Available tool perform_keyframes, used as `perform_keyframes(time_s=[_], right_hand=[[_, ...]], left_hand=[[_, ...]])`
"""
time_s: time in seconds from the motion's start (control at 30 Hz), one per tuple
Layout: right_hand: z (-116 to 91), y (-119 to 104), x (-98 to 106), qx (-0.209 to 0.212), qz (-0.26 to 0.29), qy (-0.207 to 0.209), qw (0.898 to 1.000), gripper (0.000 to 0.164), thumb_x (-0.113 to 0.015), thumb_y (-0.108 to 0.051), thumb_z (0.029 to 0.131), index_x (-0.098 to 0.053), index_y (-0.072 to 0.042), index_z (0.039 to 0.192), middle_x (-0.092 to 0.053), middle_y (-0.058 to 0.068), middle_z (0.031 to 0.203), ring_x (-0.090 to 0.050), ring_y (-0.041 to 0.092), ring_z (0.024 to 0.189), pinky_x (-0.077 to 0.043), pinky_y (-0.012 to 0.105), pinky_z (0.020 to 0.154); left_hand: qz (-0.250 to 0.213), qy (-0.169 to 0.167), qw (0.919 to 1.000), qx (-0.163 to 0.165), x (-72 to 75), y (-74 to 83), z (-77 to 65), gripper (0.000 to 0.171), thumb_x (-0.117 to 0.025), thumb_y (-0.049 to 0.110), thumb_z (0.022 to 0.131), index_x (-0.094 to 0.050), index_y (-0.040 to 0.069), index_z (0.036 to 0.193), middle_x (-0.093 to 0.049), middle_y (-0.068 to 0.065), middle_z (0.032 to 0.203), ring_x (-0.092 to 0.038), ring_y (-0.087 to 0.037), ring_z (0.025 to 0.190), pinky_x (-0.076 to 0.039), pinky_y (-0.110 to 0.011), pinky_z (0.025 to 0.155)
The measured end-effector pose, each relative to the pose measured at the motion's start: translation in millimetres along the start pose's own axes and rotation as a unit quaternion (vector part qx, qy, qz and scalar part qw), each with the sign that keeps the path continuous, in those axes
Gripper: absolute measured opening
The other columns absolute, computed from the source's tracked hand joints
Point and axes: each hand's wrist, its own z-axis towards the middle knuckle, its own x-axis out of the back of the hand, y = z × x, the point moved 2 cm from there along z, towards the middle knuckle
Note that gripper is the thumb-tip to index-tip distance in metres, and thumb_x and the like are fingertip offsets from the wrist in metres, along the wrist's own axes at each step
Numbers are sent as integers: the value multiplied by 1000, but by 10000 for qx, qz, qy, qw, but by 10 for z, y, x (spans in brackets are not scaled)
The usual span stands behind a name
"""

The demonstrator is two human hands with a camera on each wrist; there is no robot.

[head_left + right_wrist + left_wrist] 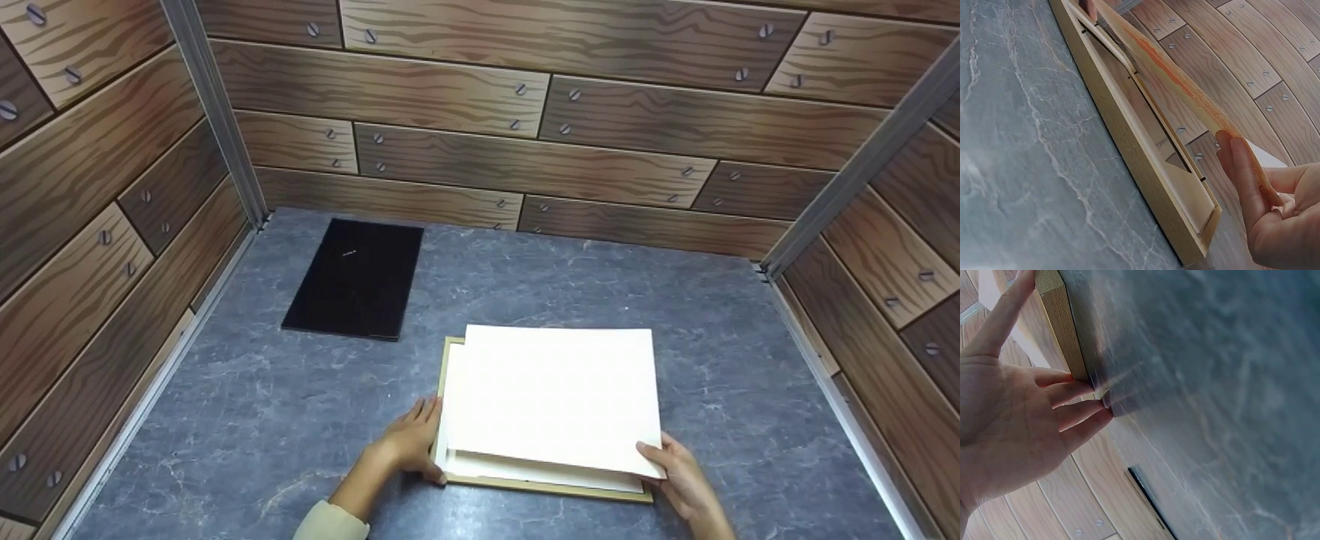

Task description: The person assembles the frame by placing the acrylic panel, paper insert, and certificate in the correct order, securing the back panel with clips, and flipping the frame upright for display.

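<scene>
A picture frame with a thin wooden edge lies on the tabletop. Over it a white sheet is held tilted, shifted toward the far side; its underside carries an orange print in the right wrist view. My right hand pinches the sheet's near right corner between thumb and fingers. Against the frame's left side rests my left hand, with fairly straight fingers along the edge and the thumb at the near corner. Small black tabs line the frame's inner rim. Most of the frame's inside is hidden.
Farther back on the left, a flat black panel lies on the marbled grey tabletop. Wood-patterned walls with metal corner posts close in the back and both sides.
</scene>
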Motion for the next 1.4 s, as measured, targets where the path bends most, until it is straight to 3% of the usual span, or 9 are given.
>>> perform_keyframes(time_s=[0.13, 0.5, 1.4], right_hand=[[0, 30, -17, -93, -51, 182, 9998, 60, -50, -8, 92, -19, 16, 137, -66, 14, 91, -65, 22, 80, -51, 35, 68], [8, 52, -33, -23, 25, -290, 9996, 64, -50, -9, 93, -12, 17, 137, -66, 10, 91, -65, 20, 81, -51, 34, 70], [30, 98, -57, -117, 18, -607, 9981, 70, -54, -10, 91, -9, 19, 137, -67, 9, 88, -64, 16, 77, -50, 27, 64]], left_hand=[[-65, 26, 10000, -13, -7, -12, 0, 114, -86, 30, 58, -18, -11, 140, -19, -27, 145, -15, -42, 132, -24, -52, 101], [-60, 60, 9999, -115, -1, -26, -2, 114, -86, 29, 59, -18, -12, 140, -18, -28, 145, -14, -42, 132, -24, -52, 101], [38, -23, 10000, -1, 20, 22, -15, 113, -86, 30, 60, -18, -12, 140, -20, -27, 145, -16, -42, 132, -25, -53, 101]])
